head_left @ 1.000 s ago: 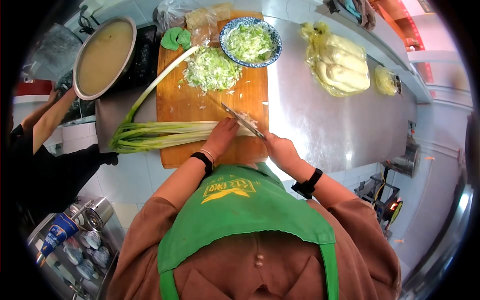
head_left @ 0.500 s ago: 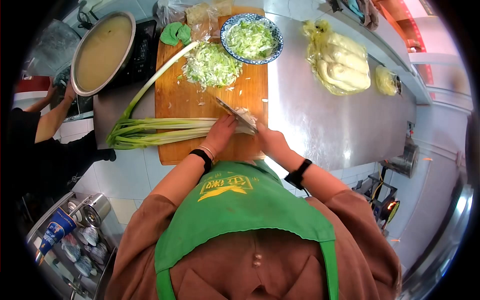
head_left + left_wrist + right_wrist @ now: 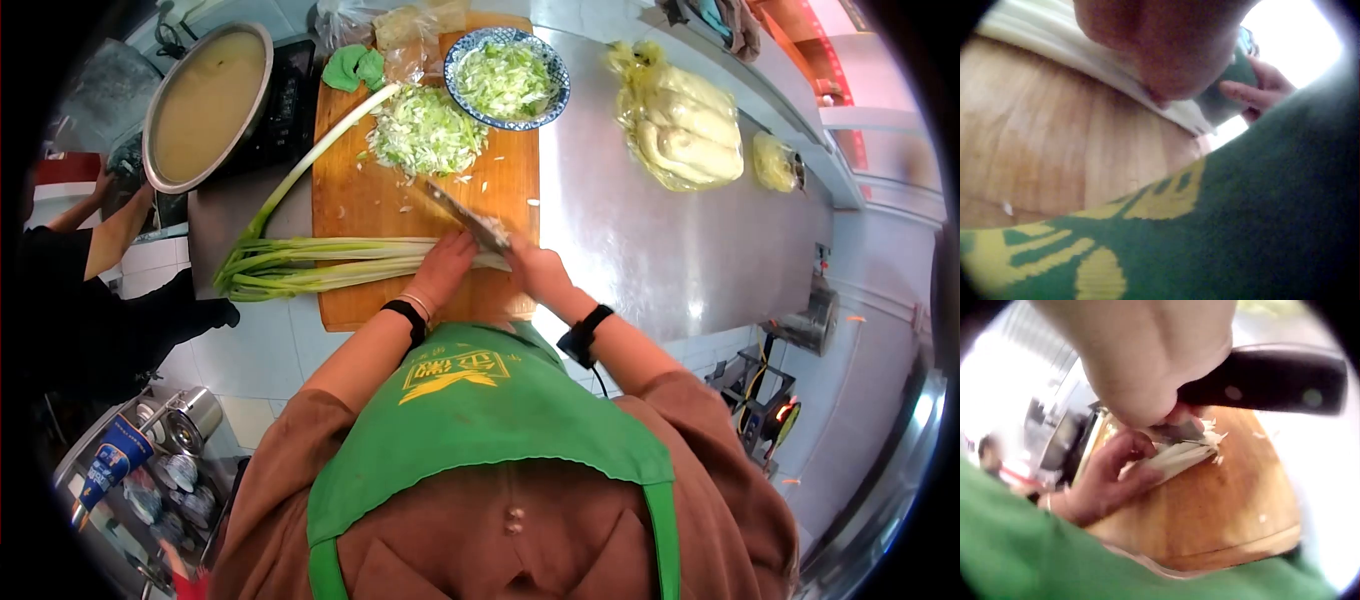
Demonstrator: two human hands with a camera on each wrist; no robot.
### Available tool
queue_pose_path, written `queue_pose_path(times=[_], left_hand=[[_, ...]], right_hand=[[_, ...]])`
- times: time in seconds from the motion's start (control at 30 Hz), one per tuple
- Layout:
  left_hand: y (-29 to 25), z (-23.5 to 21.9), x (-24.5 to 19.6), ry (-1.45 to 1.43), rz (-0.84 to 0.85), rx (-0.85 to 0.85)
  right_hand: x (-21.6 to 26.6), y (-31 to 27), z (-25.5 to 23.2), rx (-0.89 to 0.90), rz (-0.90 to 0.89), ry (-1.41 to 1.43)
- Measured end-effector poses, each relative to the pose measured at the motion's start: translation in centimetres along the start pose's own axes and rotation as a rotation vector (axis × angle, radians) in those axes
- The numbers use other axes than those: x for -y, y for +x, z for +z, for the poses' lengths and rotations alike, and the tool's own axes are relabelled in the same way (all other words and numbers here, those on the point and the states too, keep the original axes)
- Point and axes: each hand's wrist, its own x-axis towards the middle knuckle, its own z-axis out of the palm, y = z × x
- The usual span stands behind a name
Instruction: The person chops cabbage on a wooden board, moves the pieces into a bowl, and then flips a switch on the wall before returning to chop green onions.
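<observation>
A bunch of long green onions (image 3: 330, 270) lies across the wooden cutting board (image 3: 420, 310), green tops hanging off its left side. My left hand (image 3: 445, 270) grips the white stalks near their cut ends, fingers curled over them in the right wrist view. My right hand (image 3: 543, 272) holds a kitchen knife (image 3: 462, 213) by its dark handle (image 3: 1272, 381). Its blade lies across the stalks beside the left fingertips. Thin white slices (image 3: 1212, 439) gather at the blade. Farther up the board is a heap of chopped green onion (image 3: 428, 135), with one loose stalk (image 3: 320, 155) touching it.
A blue-patterned bowl (image 3: 567, 90) of chopped green onion stands at the board's far right corner. Green leaves (image 3: 352, 68) and plastic bags lie at the far left. A large pan of cloudy liquid (image 3: 205, 110) sits left, near another person's arm (image 3: 120, 232). Yellow bagged food (image 3: 685, 130) lies right.
The knife and my right hand have shifted left and away from my body, the blade tip moving farther up the board. My left hand stays nearly in place on the stalks.
</observation>
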Motion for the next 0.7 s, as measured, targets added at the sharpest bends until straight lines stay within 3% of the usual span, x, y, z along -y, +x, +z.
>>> queue_pose_path(times=[0.07, 0.13, 0.27, 0.37, 0.57, 0.7], left_hand=[[-0.2, 0.5, 0.1, 0.004, 0.014, -0.011], [-0.2, 0.3, 0.1, 0.014, 0.015, -0.033], [0.2, -0.5, -0.4, 0.0, -0.008, -0.004], [0.2, -0.5, -0.4, 0.012, -0.015, 0.004], [-0.2, 0.2, 0.0, 0.068, -0.013, -0.025], [-0.2, 0.2, 0.1, 0.035, 0.016, -0.063]], right_hand=[[0.0, -0.5, -1.1, -0.077, -0.054, 0.059], [1.9, -2.0, -3.8, 0.035, 0.04, 0.066], [1.3, -3.4, -1.4, 0.087, 0.132, 0.072], [1.2, -1.1, 0.8, -0.052, 0.027, 0.018], [2.3, -2.5, -3.4, 0.021, 0.056, 0.019], [1.7, -4.1, -2.0, 0.039, 0.031, 0.032]])
